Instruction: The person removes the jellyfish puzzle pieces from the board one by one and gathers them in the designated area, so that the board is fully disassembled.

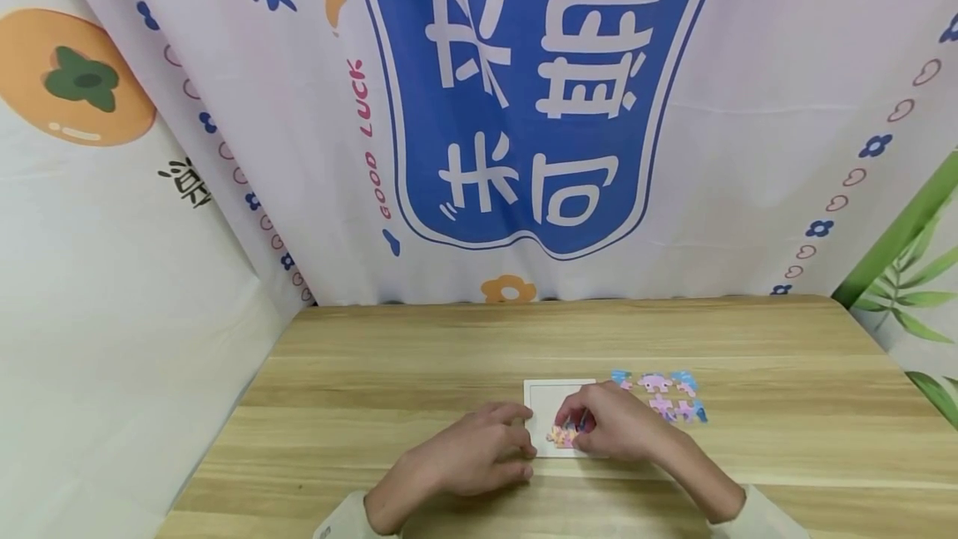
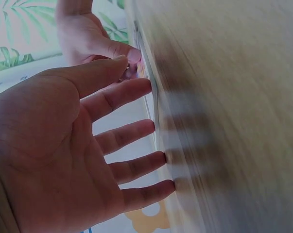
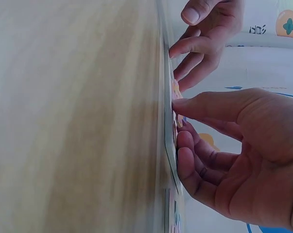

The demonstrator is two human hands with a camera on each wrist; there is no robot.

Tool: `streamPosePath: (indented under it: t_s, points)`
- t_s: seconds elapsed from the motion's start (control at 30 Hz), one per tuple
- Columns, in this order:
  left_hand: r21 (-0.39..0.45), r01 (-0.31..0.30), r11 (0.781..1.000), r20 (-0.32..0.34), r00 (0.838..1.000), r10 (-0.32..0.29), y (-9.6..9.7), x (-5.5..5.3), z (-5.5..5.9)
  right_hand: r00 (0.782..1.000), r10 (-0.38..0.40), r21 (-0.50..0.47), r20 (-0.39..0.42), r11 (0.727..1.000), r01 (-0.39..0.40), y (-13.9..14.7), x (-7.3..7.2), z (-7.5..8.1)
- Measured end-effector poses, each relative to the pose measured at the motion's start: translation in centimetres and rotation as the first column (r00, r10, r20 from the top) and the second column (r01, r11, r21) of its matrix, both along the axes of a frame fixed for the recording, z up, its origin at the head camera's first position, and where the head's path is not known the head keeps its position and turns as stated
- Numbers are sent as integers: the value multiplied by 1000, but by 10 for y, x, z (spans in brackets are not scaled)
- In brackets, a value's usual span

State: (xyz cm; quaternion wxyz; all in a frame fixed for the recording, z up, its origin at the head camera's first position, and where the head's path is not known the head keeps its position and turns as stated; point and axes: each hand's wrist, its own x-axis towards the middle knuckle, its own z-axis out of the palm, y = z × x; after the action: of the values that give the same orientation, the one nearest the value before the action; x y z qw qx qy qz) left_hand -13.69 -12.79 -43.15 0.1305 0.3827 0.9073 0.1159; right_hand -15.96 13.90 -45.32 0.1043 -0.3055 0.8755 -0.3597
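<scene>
A white puzzle tray lies flat on the wooden table, with a small cluster of pink and yellow puzzle pieces in its lower part. My right hand comes over the tray's right side and pinches a puzzle piece between thumb and fingers, low at the tray. Its outline is partly hidden by the fingertips. My left hand lies along the tray's left edge. In the left wrist view its fingers are spread and nearly straight, the tips right at the tray edge, with nothing in the palm.
Several loose puzzle pieces in pink and blue lie in loose rows just right of the tray, beside the right wrist. The wooden table ends at the back against a printed curtain, with a white cloth at left.
</scene>
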Motion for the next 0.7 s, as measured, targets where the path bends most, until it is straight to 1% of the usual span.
streamPosePath:
  t_s: [0.1,0.33,0.47,0.57,0.7]
  points:
    - [1,-9,1000,8,1000,9,0,0,0,1000,5,-4,0,1000,-5,0,0,0]
    - [4,-14,1000,12,1000,14,1,-1,0,999,3,-43,37,999,-1,-1,1,2]
    - [4,-12,1000,6,1000,12,1,-1,0,999,24,-66,40,998,-21,-1,1,4]
    - [6,-8,1000,-3,1000,8,0,-2,-1,994,46,-116,96,993,-35,1,1,5]
    - [10,-11,1000,-2,1000,11,0,-2,-1,981,53,-181,187,983,-19,7,1,5]
